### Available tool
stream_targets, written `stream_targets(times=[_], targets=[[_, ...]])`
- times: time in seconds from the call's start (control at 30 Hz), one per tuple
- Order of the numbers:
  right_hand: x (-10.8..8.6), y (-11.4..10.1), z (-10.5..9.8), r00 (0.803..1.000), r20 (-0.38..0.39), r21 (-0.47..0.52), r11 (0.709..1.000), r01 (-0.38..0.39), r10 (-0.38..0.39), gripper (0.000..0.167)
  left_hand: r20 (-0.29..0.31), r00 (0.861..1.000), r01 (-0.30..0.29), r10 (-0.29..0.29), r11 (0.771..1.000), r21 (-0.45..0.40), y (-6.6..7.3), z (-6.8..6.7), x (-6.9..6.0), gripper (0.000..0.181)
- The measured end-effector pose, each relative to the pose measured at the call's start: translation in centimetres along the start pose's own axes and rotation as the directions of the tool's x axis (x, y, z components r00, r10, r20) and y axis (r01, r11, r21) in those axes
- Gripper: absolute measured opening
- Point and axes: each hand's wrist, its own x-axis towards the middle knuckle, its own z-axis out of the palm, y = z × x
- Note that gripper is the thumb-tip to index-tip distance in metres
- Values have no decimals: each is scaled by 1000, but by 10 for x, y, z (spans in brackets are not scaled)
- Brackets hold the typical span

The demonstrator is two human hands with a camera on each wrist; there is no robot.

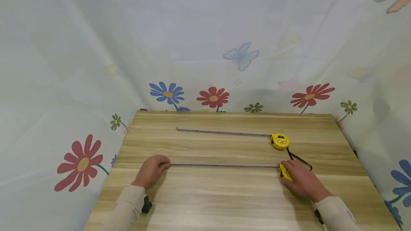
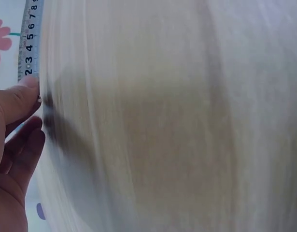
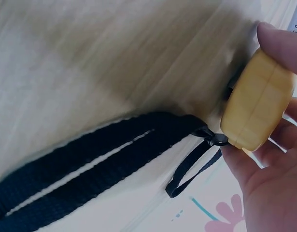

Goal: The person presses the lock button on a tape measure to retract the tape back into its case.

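My right hand (image 1: 303,180) grips the yellow case of a tape measure (image 1: 285,174) at the right of the table. Its steel blade (image 1: 224,166) runs straight out to the left, where my left hand (image 1: 152,171) pinches the tip between thumb and fingers. In the left wrist view the blade (image 2: 30,43) shows its numbers just past the thumb; the hook end is mostly hidden by the fingers. Thumb and fingers wrap the case (image 3: 259,101) in the right wrist view, with a black strap (image 3: 90,157) hanging from it.
Behind, a second yellow tape measure (image 1: 280,141) lies with its blade (image 1: 221,132) drawn out leftward, roughly parallel to the first. Both are on a wood-grain table (image 1: 224,202). A pale curtain-like sheet (image 1: 199,38) printed with flowers and butterflies surrounds the back and sides.
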Motion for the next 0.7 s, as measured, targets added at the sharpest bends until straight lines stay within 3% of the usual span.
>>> stream_targets(times=[0.13, 0.27, 0.5, 0.7], targets=[[0, 0, -2, 1000, 2, 19, 1000, 12, -12, 62, -2, 1000, 26, -26, 999, -46, -2, -4, 1, 6], [-3, 0, -9, 1000, 12, 56, 998, 15, -16, 64, -37, 996, 74, -80, 986, -150, -4, -5, -4, 9], [-6, -3, -27, 1000, 14, 113, 994, 10, -11, 65, -81, 972, 179, -221, 917, -357, 0, -10, -9, 9], [-7, -9, -44, 1000, -23, 129, 991, 19, -16, 63, -84, 957, 217, -278, 877, -429, 10, -22, -9, 15]])
